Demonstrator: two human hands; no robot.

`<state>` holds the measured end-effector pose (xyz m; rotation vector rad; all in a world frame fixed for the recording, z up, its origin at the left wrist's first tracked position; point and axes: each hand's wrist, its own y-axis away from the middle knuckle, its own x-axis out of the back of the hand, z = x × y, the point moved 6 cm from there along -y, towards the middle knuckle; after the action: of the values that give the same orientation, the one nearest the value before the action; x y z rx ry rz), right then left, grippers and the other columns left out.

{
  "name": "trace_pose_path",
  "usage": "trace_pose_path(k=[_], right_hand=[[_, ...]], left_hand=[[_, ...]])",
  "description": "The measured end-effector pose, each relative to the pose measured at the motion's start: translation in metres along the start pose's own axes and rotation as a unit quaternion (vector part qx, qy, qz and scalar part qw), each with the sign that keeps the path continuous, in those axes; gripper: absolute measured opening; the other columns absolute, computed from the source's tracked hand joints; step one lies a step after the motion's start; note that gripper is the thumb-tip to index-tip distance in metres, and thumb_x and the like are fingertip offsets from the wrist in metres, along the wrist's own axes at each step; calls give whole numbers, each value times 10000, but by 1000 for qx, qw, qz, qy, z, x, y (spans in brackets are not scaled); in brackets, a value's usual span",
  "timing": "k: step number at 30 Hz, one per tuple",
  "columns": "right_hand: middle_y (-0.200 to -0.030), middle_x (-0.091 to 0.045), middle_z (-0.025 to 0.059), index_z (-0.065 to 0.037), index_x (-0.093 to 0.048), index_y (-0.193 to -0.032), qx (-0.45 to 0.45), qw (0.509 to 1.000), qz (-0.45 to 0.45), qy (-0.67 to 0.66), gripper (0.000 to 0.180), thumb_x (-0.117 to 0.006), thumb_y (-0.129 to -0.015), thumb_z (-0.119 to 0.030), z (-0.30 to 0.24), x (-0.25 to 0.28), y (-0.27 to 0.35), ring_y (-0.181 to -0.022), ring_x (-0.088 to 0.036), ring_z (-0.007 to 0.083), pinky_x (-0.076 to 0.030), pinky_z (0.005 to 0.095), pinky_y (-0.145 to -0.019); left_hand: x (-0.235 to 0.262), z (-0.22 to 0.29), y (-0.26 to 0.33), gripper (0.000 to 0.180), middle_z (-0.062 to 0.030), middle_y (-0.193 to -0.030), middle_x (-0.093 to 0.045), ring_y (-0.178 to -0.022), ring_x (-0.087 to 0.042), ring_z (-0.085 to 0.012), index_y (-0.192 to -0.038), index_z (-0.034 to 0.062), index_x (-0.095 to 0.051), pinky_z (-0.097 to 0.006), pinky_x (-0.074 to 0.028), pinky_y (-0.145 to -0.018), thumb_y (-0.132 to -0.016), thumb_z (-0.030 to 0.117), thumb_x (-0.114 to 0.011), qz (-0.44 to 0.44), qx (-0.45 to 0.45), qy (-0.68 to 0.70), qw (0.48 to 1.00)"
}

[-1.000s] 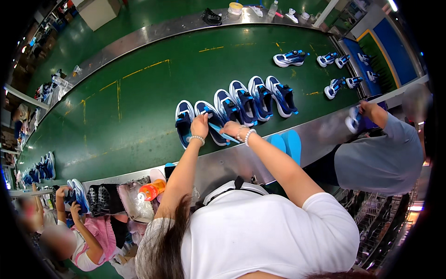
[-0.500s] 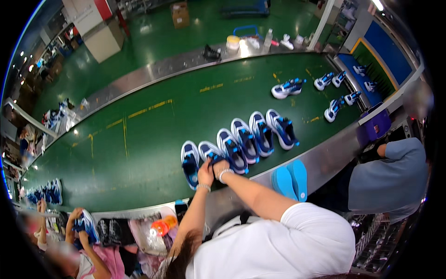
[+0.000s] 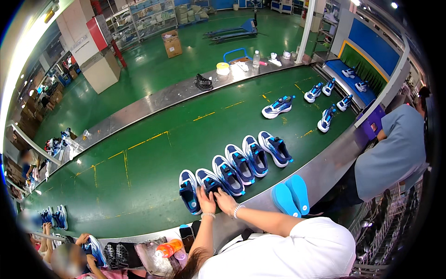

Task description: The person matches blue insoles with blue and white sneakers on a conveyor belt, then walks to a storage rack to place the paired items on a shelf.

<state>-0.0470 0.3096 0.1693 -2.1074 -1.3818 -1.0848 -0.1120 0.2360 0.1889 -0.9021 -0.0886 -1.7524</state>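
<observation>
A slanting row of several blue-and-white sneakers stands on the green conveyor belt [image 3: 139, 186], toes pointing away from me. My left hand [image 3: 206, 202] and my right hand [image 3: 226, 202] are both at the heel end of the second sneaker from the left [image 3: 207, 177]. The fingers of each hand look stretched out, touching or very near its collar; the hands hide its heel. Left of my left hand is the leftmost sneaker [image 3: 187, 188], its opening facing up. Just right of my right hand sits the third sneaker [image 3: 227, 174].
Two bright blue insoles [image 3: 290, 195] lie on the metal edge to my right. Farther along the belt, a lone sneaker [image 3: 278, 108] and several others stand near a blue ramp. An orange bottle [image 3: 168, 248] lies left of me. Co-workers are at the left and, in a grey-blue top [image 3: 392, 153], right.
My hands were closed together at the second sneaker's collar; now they are apart with fingers extended. The view has tilted, so the belt and shoes appear lower.
</observation>
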Motion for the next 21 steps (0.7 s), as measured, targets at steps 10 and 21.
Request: trace_pose_path(k=[10, 21], right_hand=[[-1190, -417, 155, -34, -464, -1077, 63, 996, 0, 62, 372, -511, -750, -206, 14, 17, 48, -1010, -469, 268, -405, 342, -829], [-850, -574, 79, -70, -552, -862, 54, 997, 0, 52, 223, -489, -771, -263, 25, 20, 44, -709, -578, 242, -461, 355, -623]], left_hand=[[-103, -36, -15, 277, -191, -1019, -539, -919, -530, -305, -943, -7, -574, -359, -412, -807, -758, 164, -457, -363, 201, -143, 898], [-96, -9, 11, 365, -208, -1065, -507, -987, -497, -322, -976, -10, -562, -361, -390, -847, -716, 242, -512, -577, 89, -279, 763]])
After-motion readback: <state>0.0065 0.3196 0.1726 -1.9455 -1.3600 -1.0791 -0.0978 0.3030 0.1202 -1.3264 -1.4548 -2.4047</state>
